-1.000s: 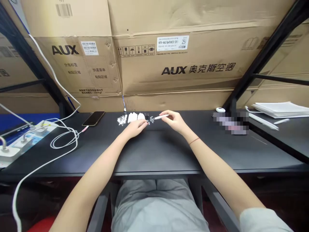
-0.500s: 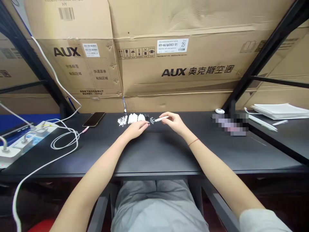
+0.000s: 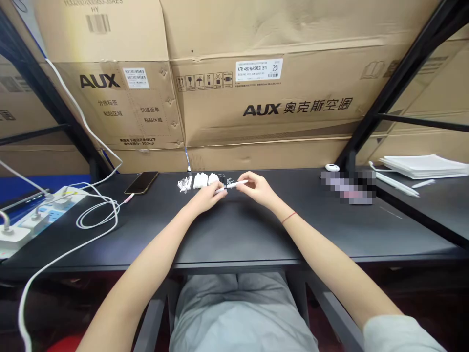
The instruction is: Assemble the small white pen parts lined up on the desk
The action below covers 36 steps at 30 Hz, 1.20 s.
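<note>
Both my arms reach forward over a black desk (image 3: 234,230). My right hand (image 3: 256,188) pinches the back end of a thin white pen (image 3: 231,185) that lies level above the desk. My left hand (image 3: 207,194) is closed in a pinch at the pen's other end. Just behind the hands, near the desk's far edge, lies a row of small white parts (image 3: 200,180) with some small black parts (image 3: 222,177) beside them.
A dark phone (image 3: 141,182) lies at the back left, with a coiled white cable (image 3: 97,219) and a power strip (image 3: 36,215) further left. AUX cardboard boxes (image 3: 264,98) wall the back. White pens (image 3: 397,185) and stacked paper (image 3: 425,166) sit on the right desk.
My right hand has drawn the pen slightly left toward my left hand, whose fingers now meet the pen's tip. The view shifted a little.
</note>
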Tool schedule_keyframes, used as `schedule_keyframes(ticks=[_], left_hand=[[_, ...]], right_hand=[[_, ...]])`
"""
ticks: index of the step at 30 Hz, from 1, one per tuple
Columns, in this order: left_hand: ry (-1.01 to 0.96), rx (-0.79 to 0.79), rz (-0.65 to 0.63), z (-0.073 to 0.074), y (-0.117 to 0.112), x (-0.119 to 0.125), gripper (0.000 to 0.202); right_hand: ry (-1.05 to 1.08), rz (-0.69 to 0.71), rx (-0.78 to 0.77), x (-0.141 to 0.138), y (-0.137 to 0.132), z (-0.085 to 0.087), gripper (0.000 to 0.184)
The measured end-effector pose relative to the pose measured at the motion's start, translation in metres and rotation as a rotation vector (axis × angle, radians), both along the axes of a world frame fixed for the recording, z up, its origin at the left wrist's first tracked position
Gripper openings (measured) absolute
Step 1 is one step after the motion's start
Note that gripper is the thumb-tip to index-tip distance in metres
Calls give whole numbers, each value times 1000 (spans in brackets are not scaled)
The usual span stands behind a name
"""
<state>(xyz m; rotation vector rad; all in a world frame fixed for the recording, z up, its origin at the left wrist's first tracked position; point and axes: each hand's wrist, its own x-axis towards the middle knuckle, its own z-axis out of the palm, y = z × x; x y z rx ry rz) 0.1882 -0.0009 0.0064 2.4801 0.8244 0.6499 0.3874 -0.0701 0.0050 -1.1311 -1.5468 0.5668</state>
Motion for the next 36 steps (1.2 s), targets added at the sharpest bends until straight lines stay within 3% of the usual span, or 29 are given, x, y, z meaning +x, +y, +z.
schedule_keyframes(ticks=[5,10,13,16,22,26,30,34,36], left_hand=[[-35,86,14,1,-1,2,18],[-53,121,4,2,0,-1,18],[-58,181,1,1,0,-2,17],[-65,263,21,-1,-1,-1,17],[-46,353,53,-2,1,0,14],[-57,430,57,0,1,-2,16],[-44,474,76,2,1,-4,16],[9,490,60,2,1,-4,16],[24,499,55,3,2,-4,17]], right_hand=[[-31,-25,25,-3,-4,2,23],[-8,76,-37,-3,-8,4,25],[-114,7,-62,-1,-8,4,27],[-280,-88,-76,1,-6,4,41],[-259,-49,65,1,-5,4,25],[-312,-105,24,-1,-5,4,28],[-304,-45,92,-2,-5,3,18],[-421,-87,70,0,-4,2,23],[-440,-97,101,1,-3,0,17]])
